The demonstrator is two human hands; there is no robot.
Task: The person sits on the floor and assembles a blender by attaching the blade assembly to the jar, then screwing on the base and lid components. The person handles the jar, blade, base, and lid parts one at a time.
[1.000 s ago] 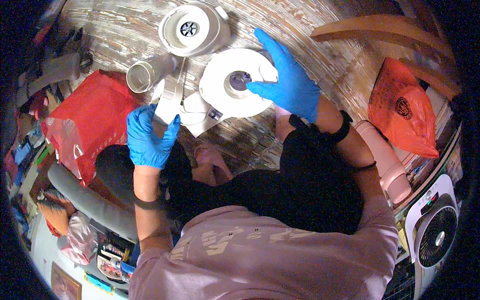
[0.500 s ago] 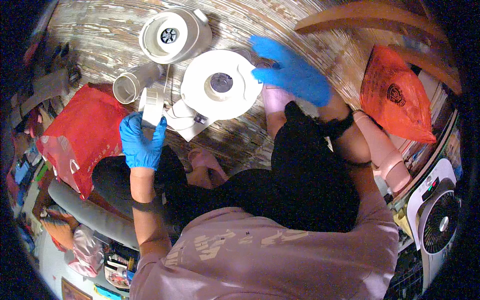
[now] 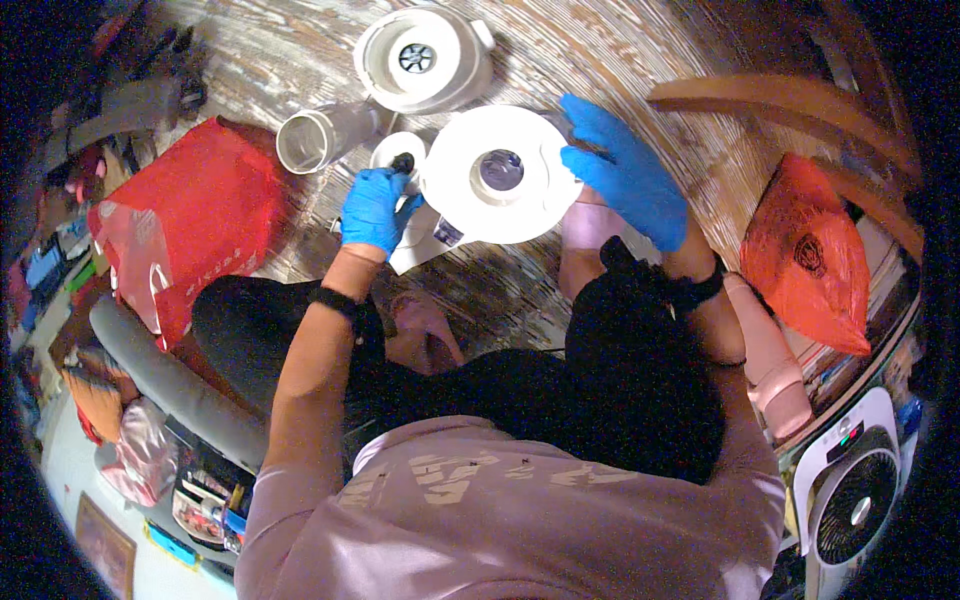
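My left hand, in a blue glove, has curled fingers at the near edge of a small white round cap with a black piece at its rim. The thumb's full contact is hard to see. A white round appliance base, with a dark centre opening, stands just right of it. My right hand, also gloved in blue, spreads its fingers at the base's right edge. Left of the cap lies a clear cup, its mouth facing me. Farther back is a white motor housing with a black toothed coupling.
A red bag lies left, and an orange-red plastic bag lies right beside a pink bottle. Curved wooden legs reach in from the far right. A white fan stands at the lower right.
My left hand has carried the white cap away from me, between the cup and the base; its black piece now shows. The whole view has shifted. My right hand stays by the base.
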